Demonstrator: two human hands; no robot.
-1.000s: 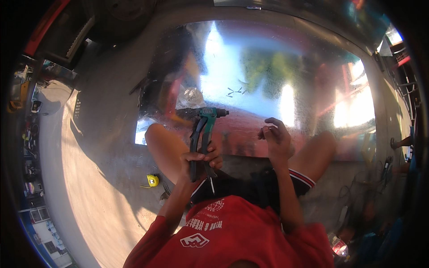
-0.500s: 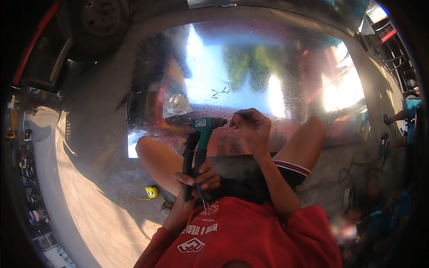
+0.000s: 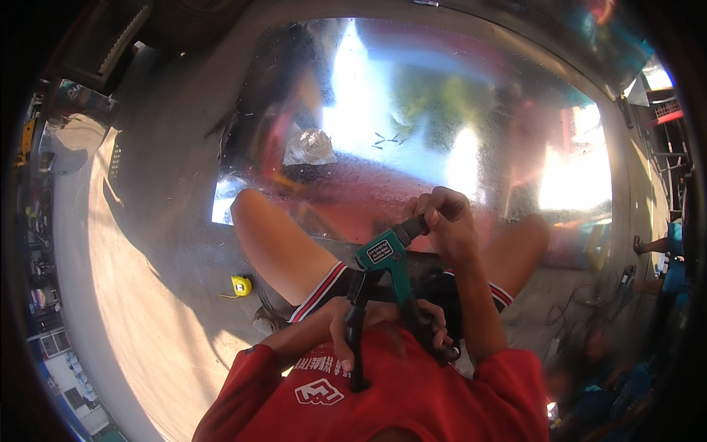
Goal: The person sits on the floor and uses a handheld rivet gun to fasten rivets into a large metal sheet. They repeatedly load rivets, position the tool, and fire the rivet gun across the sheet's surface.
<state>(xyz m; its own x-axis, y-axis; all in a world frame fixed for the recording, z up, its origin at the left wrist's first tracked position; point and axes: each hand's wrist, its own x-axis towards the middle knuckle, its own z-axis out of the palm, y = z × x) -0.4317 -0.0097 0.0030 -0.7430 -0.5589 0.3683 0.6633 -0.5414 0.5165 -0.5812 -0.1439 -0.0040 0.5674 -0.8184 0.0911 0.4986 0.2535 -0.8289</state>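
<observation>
Held above the lap [image 3: 440, 286], a green riveter [image 3: 398, 274] carries a white-bordered printed label [image 3: 381, 251]; the left hand [image 3: 378, 312] grips its spread black handles [image 3: 356, 329], the right hand [image 3: 450, 222] pinches its dark nose [image 3: 409, 230].

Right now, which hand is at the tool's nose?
The right hand, fingers at the nose of the green tool; the left hand instead holds its spread handles.

Plastic bag [image 3: 311, 146] on metal sheet [image 3: 508, 147]
</observation>
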